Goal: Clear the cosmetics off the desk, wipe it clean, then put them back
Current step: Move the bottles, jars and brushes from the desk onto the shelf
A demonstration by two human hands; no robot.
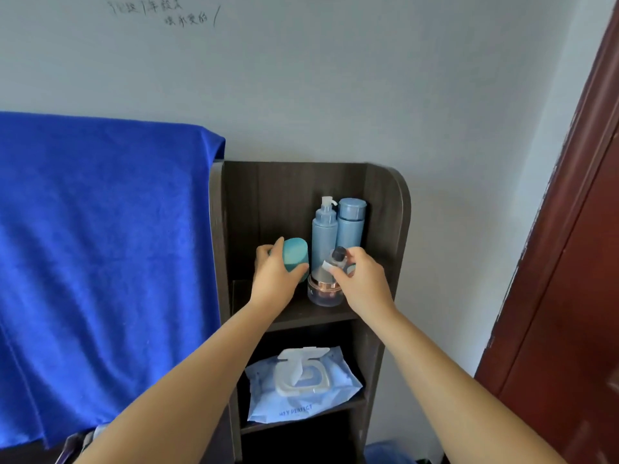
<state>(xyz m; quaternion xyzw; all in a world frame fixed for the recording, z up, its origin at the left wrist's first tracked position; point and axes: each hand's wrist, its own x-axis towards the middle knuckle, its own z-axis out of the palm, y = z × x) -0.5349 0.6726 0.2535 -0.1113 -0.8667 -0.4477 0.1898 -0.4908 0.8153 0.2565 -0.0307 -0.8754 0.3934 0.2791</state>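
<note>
On the top shelf (311, 314) of a dark wooden rack, my left hand (274, 279) grips a teal rounded container (295, 256). My right hand (360, 279) holds a small clear bottle with a dark cap (337, 257) just above a round jar with a rose-gold band (324, 291). Behind them a blue pump bottle (324, 231) and a blue capped bottle (351, 226) stand upright in the back right corner.
A pack of wet wipes (303, 385) lies on the shelf below. A blue towel (100, 262) hangs to the left of the rack. The rack's side panel (395, 229) curves on the right, and a dark red door (569, 262) stands farther right.
</note>
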